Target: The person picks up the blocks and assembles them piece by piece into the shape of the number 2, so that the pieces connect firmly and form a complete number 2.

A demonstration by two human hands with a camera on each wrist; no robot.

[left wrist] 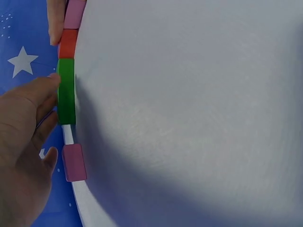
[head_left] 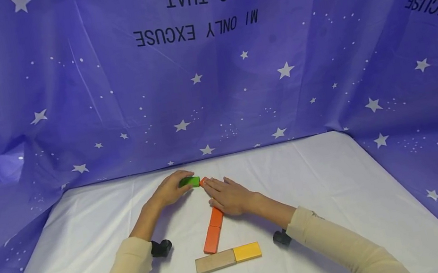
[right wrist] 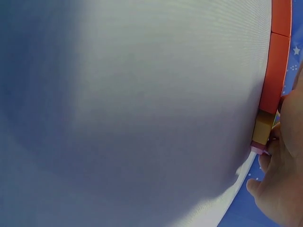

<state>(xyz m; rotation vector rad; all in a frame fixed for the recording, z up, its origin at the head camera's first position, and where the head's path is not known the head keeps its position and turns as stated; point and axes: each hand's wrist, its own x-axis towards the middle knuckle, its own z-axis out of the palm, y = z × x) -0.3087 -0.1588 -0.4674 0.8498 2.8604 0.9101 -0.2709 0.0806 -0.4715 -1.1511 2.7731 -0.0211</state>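
At the far part of the table, my left hand [head_left: 173,188] holds a green block [head_left: 190,182], thumb on the near side and fingers on the far side. A small red block [left wrist: 68,43] meets the green one's end, with a pink block [left wrist: 74,14] beyond it. My right hand [head_left: 229,196] lies with straight fingers over the row of blocks and hides part of it in the head view. Beneath its fingers the right wrist view shows an ochre block [right wrist: 263,127] and a bit of pink. Two orange-red blocks [head_left: 215,216] run end to end toward the near side.
Nearer me, a plain wooden block [head_left: 215,262] and a yellow block [head_left: 247,252] lie end to end. A separate pink block [left wrist: 74,163] sits past the green one, hidden in the head view. A purple star-printed curtain [head_left: 211,85] rises behind the white table [head_left: 316,178].
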